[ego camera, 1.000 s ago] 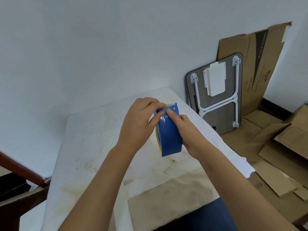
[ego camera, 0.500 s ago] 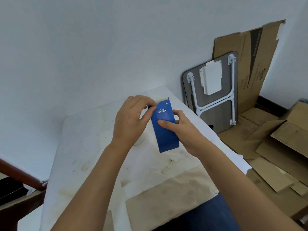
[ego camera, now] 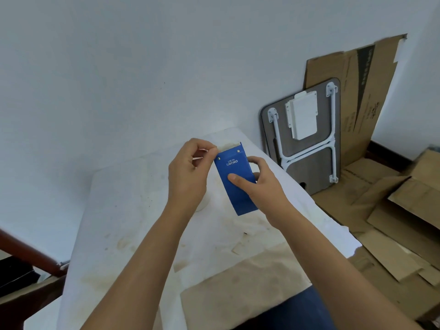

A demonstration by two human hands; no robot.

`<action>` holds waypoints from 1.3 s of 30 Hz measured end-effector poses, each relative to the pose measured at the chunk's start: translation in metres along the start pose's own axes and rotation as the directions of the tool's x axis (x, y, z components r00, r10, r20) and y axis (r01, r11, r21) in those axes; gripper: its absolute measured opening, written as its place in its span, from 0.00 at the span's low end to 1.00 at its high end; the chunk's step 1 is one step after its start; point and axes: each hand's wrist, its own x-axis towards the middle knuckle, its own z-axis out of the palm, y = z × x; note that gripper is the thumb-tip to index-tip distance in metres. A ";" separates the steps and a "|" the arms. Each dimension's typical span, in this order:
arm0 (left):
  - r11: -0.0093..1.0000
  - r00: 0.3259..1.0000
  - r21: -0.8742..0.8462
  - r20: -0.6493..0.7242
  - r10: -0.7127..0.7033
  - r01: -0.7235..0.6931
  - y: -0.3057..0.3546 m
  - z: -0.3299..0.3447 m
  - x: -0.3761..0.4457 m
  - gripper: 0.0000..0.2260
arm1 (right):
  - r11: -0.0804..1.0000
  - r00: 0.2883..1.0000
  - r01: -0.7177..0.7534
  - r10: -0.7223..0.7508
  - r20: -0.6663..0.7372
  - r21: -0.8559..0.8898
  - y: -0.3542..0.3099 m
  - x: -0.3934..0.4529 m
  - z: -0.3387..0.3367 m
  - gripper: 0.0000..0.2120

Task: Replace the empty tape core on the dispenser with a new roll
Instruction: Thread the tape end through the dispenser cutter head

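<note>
Your right hand grips the blue dispenser above the white surface, thumb across its face, your left hand fingers pinched closed at its upper left edge, contents not discernible

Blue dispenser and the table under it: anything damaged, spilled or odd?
The blue metal tape dispenser, held in the left hand and right hand, looks intact. The white table covering carries brownish stains and stuck scraps; its right edge is ragged.
</note>
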 end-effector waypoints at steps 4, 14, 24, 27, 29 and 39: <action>1.000 0.998 0.027 0.058 -0.004 0.002 -0.001 0.002 -0.001 0.04 | 0.997 0.996 -0.076 0.075 0.048 0.027 0.004 0.001 0.001 0.23; 0.991 0.997 0.131 0.077 -0.014 0.003 0.001 0.006 0.002 0.06 | 0.995 0.997 -0.073 0.073 -0.007 -0.072 0.004 0.006 -0.013 0.23; 0.898 0.990 0.419 0.097 0.105 -0.136 -0.012 0.008 0.017 0.07 | 0.971 0.994 0.002 -0.027 -0.103 -0.237 0.004 0.014 -0.020 0.27; 0.952 1.000 0.305 0.011 0.007 -0.010 -0.016 0.010 0.007 0.07 | 0.958 0.992 0.033 -0.067 -0.109 -0.285 0.004 0.017 -0.020 0.28; 0.966 0.996 0.240 -0.030 -0.089 0.093 -0.019 0.012 0.002 0.07 | 0.945 0.989 0.059 -0.099 -0.111 -0.321 0.005 0.017 -0.016 0.29; 0.968 0.961 -0.007 -0.112 -0.251 0.252 -0.031 0.013 0.002 0.04 | 0.904 0.984 0.117 -0.163 -0.078 -0.411 0.007 0.021 -0.004 0.32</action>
